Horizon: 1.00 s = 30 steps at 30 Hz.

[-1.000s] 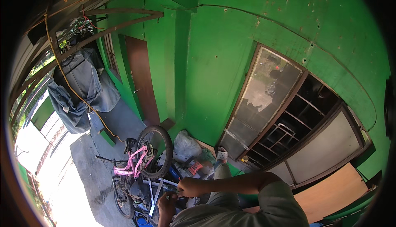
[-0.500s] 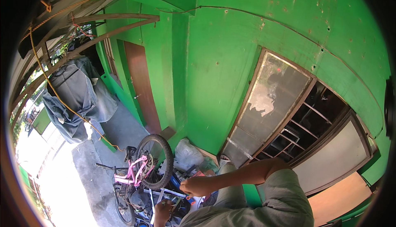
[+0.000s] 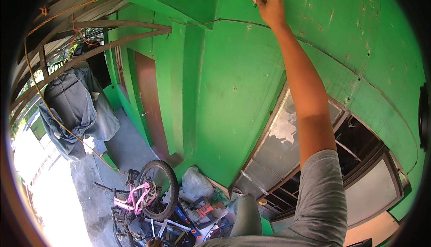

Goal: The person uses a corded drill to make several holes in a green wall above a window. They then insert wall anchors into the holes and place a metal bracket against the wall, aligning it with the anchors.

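Note:
My right hand [image 3: 269, 8] is stretched high up against the green wall [image 3: 224, 90], arm fully raised. Its fingertips pinch a small green object [image 3: 254, 3] held to the wall, just above a thin dark cable [image 3: 215, 20] that runs across the wall and down to the right. A brownish sliver at the bottom edge may be my left hand [image 3: 155, 242], close to a white and blue frame [image 3: 166, 224]; its fingers are hidden.
Far below stand a pink bicycle [image 3: 141, 197], a plastic bag [image 3: 196, 184] and a box of tools [image 3: 202, 210]. A barred window [image 3: 278, 157] sits under my arm, a brown door [image 3: 150, 105] to the left. Dark clothes [image 3: 74, 108] hang from an orange rope.
My right arm has swung up from the frame near the bicycle to the top of the wall. The view has tilted upward.

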Tool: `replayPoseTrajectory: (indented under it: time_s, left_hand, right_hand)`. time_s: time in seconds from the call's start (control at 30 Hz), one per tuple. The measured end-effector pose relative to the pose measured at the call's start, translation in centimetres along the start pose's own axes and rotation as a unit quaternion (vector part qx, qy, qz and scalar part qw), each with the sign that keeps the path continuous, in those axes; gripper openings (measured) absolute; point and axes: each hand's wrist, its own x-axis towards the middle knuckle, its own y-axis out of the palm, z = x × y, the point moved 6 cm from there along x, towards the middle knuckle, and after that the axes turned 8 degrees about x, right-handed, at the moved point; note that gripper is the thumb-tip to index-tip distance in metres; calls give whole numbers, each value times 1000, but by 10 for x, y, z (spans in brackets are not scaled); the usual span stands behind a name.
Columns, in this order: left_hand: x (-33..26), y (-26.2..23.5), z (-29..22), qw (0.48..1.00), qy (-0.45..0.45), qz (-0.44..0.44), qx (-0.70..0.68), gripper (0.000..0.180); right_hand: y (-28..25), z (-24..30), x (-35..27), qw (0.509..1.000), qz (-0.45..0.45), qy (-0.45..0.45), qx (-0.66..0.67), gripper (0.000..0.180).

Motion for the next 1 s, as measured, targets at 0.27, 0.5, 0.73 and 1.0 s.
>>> replayPoseTrajectory:
  time_s: [0.27, 0.5, 0.73, 1.0]
  left_hand:
    - [-7, 9, -5, 997, 28, -16, 67, 23]
    - [-6, 7, -1, 996, 44, -18, 81, 26]
    - [-5, 6, 5, 990, 89, -22, 106, 32]
    - [-26, 0, 37, 981, 129, -13, 141, 40]
  right_hand:
    - [43, -18, 28, 963, 112, -117, -217, 6]
    - [45, -14, 7, 928, 184, -151, -286, 16]
    - [39, -16, 0, 924, 170, -192, -284, 24]
    - [51, -12, 17, 858, 309, -78, -404, 23]
